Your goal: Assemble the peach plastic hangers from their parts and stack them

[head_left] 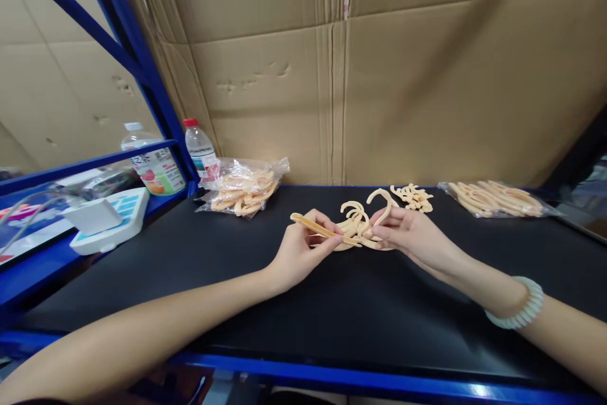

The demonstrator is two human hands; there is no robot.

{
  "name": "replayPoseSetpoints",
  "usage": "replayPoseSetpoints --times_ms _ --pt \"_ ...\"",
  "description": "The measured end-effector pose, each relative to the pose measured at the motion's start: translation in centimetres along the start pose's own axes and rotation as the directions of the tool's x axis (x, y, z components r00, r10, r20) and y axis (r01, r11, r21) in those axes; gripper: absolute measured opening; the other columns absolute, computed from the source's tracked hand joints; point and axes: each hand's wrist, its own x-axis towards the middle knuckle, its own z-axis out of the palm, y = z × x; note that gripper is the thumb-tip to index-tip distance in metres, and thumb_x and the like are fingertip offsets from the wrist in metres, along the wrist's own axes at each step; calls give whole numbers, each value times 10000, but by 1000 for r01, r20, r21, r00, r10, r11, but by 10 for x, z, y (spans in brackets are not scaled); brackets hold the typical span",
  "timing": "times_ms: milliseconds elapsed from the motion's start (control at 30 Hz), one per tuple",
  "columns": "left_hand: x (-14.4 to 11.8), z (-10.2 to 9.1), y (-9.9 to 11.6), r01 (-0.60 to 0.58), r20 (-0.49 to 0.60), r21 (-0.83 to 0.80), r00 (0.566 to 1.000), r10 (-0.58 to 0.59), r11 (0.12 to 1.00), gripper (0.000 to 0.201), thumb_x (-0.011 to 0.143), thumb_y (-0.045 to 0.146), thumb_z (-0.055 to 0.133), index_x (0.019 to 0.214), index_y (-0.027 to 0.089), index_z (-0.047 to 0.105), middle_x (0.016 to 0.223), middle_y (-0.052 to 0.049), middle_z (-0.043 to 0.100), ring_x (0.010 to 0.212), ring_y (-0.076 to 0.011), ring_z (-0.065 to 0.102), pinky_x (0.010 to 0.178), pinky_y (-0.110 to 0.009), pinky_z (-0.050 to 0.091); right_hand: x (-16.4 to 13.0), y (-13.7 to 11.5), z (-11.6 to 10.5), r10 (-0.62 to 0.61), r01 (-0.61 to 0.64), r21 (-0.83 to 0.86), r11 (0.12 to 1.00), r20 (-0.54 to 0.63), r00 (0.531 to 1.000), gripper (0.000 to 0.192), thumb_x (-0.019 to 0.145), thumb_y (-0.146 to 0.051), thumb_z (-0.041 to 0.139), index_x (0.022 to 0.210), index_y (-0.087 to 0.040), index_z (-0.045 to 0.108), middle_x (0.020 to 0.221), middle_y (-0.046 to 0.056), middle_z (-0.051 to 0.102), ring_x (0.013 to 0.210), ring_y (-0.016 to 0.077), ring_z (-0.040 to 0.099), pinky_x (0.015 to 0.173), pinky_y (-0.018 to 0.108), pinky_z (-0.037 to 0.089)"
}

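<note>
Beige bar pinched in left hand's fingers, long axis slanting down rightward, lower tip near right hand, whose fingers grasp curved hook, bend rising above them. Loose hooked pieces lie between both hands, just beyond fingertips.

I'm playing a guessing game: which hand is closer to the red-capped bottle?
Left. The left hand is in front of the bottle and to its right, while the right hand is farther over to the right.
</note>
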Motion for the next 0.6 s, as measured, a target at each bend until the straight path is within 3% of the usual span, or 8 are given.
replayPoseSetpoints --times_ms 100,200,333,600 --pt "1 2 -3 39 -20 -123 999 -41 992 204 785 224 695 787 166 499 859 -35 658 835 -157 648 752 -275 514 -1 5 3 -41 42 -22 999 25 999 254 695 -374 756 814 -181 643 822 19 650 728 130 595 751 315 509" --pt "2 4 -6 60 -17 -162 998 -64 985 201 771 224 712 770 161 521 846 -34 664 825 -158 649 776 -295 516 1 9 3 -40 42 -27 999 59 997 251 724 -386 739 831 -177 650 878 35 644 817 151 604 814 334 511" --pt "0 3 -7 60 -10 -119 998 -61 991 195 760 233 721 766 164 539 826 -28 664 807 -160 647 773 -306 517 -1 4 3 29 -38 65 997 140 990 270 766 -417 706 846 -168 636 949 61 636 949 194 608 824 352 530" --pt "-2 3 -4 44 -47 38 998 -42 998 204 745 266 723 738 177 540 796 -21 672 786 -180 661 700 -299 523 -5 2 6 43 -67 106 992 210 977 242 810 -399 672 875 -173 614 992 50 622 937 179 629 822 349 546"
